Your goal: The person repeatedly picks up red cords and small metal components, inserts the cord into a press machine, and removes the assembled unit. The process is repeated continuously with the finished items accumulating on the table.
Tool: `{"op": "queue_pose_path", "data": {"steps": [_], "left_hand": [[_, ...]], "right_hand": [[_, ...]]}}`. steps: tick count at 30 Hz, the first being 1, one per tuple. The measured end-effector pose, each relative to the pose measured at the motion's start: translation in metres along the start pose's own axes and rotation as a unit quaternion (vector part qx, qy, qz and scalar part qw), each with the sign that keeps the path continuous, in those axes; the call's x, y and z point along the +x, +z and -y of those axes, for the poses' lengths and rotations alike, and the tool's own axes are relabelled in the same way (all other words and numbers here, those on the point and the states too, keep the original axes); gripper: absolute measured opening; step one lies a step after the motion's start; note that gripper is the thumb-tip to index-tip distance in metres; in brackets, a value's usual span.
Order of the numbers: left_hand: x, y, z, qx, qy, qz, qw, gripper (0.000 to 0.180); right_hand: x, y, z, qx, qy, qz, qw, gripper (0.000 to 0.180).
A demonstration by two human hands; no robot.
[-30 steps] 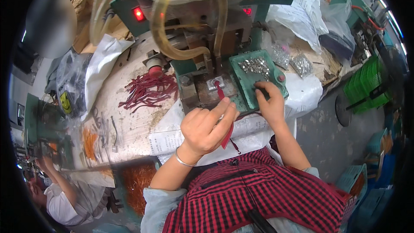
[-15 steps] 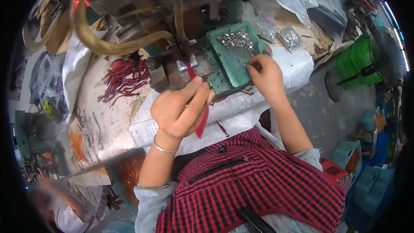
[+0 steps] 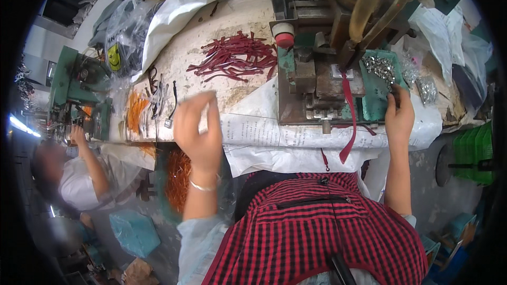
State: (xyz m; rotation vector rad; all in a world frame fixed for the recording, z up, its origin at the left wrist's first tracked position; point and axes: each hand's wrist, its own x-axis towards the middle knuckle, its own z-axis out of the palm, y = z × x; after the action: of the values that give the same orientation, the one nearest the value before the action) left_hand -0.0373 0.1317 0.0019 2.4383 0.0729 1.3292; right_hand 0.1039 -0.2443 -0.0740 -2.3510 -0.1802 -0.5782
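Note:
A dark red strap [image 3: 347, 121] hangs out of the press machine [image 3: 338, 87], its upper end at the small metal block under the press head. My left hand [image 3: 198, 132], a little blurred, is raised over the bench to the left of the machine. Its thumb and fingers are apart and nothing shows between them. At the green tray [image 3: 372, 103], my right hand [image 3: 400, 112] has its fingertips closed together beside the heap of small silvery metal pieces [image 3: 379, 69]. Whatever those fingertips hold is too small to make out.
A pile of dark red straps [image 3: 235, 58] lies left of the machine, near its red button [image 3: 284, 39]. Orange strands [image 3: 136, 111] and a black cord [image 3: 174, 103] lie farther left. Another person [image 3: 87, 179] works at the far left. A green crate [image 3: 472, 153] stands right.
My left hand has let go of the red strap and moved left, away from the machine. The strap now hangs by itself. My right hand has shifted to the metal pieces; the view has turned left.

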Motion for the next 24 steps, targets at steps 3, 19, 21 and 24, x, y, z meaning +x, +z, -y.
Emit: {"op": "queue_pose_path", "data": {"steps": [3, 19, 21, 24], "left_hand": [[0.024, 0.022, 0.046, 0.096, 0.079, 0.17, 0.978, 0.012], [-0.024, 0.068, 0.13, -0.397, -0.42, 0.039, 0.815, 0.031], [-0.035, 0.073, 0.117, -0.428, -0.474, 0.049, 0.768, 0.033], [-0.03, 0.071, 0.073, -0.406, -0.447, 0.049, 0.796, 0.025]], "right_hand": [[0.014, 0.0, 0.024, -0.024, -0.036, 0.025, 0.999, 0.02], [-0.032, -0.052, -0.003, -0.005, 0.039, -0.04, 0.998, 0.012], [-0.029, -0.045, 0.004, 0.04, 0.071, -0.014, 0.997, 0.012], [-0.022, -0.032, 0.011, 0.161, 0.121, 0.073, 0.977, 0.016]]}}
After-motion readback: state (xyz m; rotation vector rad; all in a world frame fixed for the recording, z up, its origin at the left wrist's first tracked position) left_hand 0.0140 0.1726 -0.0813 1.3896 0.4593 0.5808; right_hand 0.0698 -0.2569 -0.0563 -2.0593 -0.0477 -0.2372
